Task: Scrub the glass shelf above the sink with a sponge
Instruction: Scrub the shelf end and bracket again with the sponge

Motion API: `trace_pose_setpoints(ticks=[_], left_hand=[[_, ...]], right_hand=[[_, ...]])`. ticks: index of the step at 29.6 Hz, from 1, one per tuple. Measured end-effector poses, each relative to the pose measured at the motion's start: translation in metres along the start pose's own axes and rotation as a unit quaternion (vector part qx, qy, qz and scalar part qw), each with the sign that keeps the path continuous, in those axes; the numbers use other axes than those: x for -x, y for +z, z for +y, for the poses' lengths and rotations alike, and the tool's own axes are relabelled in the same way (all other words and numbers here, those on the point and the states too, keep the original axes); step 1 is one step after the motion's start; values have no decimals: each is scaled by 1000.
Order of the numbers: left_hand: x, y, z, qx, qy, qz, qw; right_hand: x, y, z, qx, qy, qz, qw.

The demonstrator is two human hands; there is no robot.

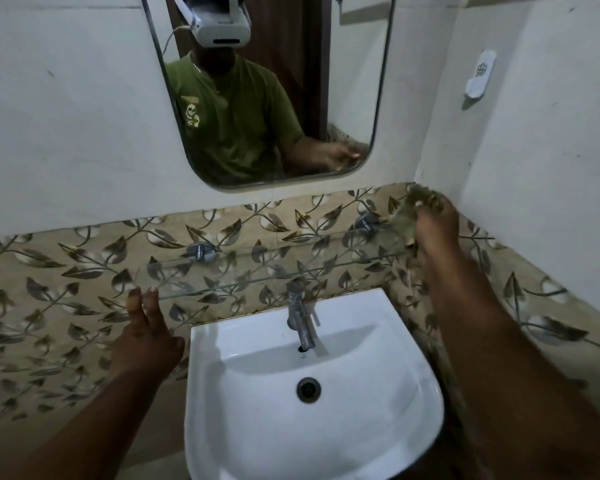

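A clear glass shelf runs across the leaf-patterned tiles above the white sink, held by two chrome brackets. My right hand is at the shelf's right end, near the corner, closed on a frayed greenish sponge that presses on the glass beside the right bracket. My left hand is at the shelf's left end with fingers spread, its fingertips touching the glass's front edge; it holds nothing.
A chrome tap rises under the shelf's middle. A mirror hangs above, showing a person in a green shirt. The right wall, close to my right hand, carries a white holder. The left bracket sits behind the shelf.
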State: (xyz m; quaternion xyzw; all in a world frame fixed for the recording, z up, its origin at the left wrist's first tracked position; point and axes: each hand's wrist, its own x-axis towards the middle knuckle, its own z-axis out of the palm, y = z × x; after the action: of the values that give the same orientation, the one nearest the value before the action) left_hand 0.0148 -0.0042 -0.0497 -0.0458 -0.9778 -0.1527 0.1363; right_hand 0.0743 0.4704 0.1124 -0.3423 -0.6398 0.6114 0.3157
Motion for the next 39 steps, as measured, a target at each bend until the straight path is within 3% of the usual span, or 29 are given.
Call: trace_pose_setpoints(ticks=[2,6,10,18,23,27,31,39], left_hand=[[1,-1,1,-2,-17,-13,1000],[0,-5,1,-4,-17,-26,1000],[-2,-5,6,-29,-7,-33,999],[2,1,0,-50,-3,-23,998],[1,3,4,-145,-29,-12,989],[-4,-1,9,-162,60,7,985],[-21,-6,15,-183,96,-5,978],[-22,-14,19,-185,101,-30,977]], right_hand=[[-20,14,-3,179,-87,-9,980],[-11,53,46,351,-80,-112,926],[43,95,86,522,-203,-104,822],[160,186,93,541,-330,-195,749],[200,232,90,532,-384,-272,704],[203,227,90,524,-440,-306,662],[160,187,89,530,-452,-281,661],[23,62,97,605,-318,-165,711]])
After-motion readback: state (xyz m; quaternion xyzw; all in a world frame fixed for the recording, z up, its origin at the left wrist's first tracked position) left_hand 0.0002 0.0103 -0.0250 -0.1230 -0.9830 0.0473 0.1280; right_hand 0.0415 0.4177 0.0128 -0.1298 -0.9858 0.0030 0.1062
